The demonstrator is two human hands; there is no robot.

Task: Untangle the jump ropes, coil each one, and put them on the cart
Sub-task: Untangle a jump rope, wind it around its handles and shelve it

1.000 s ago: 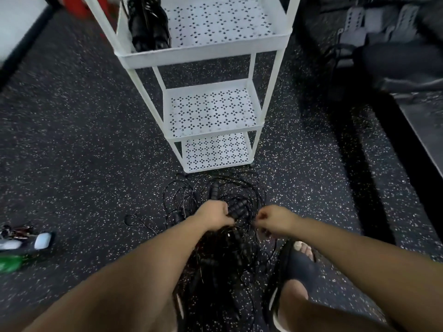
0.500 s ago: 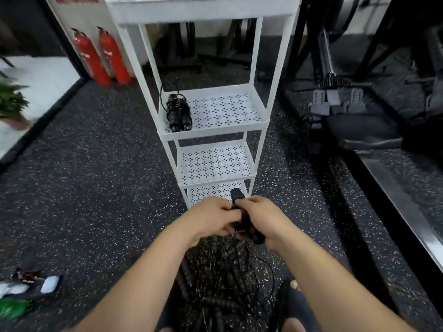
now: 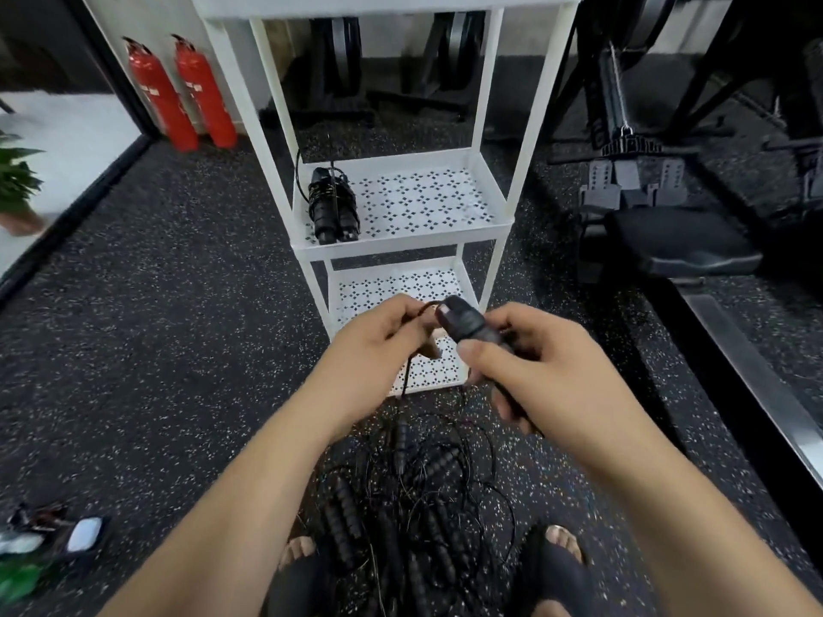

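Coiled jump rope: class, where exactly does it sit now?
In the head view, the coiled jump rope lies at the left end of the cart's second shelf down, beside its left post.

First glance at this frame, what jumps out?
Centre frame, the right hand grips a black jump-rope handle while the left hand pinches the cord running from it. Below them a tangled pile of ropes lies on the floor between the person's feet. Behind, a white cart holds one coiled rope at a shelf's left edge.
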